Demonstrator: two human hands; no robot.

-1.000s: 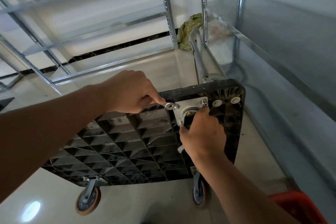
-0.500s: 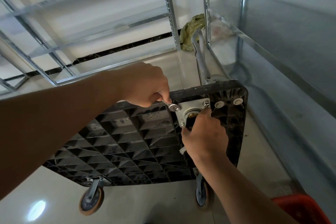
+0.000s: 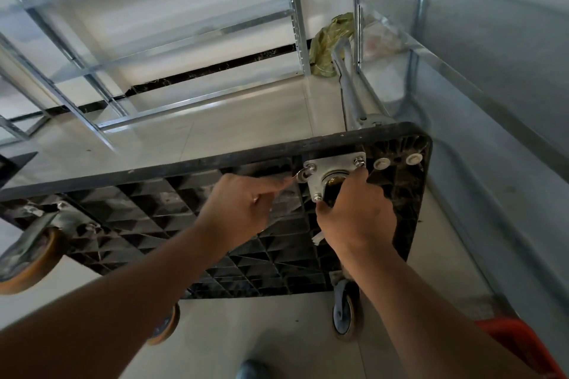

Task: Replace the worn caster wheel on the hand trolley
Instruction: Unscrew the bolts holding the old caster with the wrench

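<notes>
Since a second ago our left hand [image 3: 243, 209] has swung down below the wrench [image 3: 300, 177], still pinching its handle, its ring end on a corner bolt of the mounting plate [image 3: 334, 174]. Our right hand [image 3: 354, 215] stays clamped round the caster under that plate, hiding the wheel. We count four plate bolts, three other casters [image 3: 29, 258] on the overturned trolley deck [image 3: 147, 218], and two white plugs [image 3: 381, 164]. No writing is readable.

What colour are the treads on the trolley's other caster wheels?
Orange-brown on the near-left wheels; head view shows it best.
</notes>
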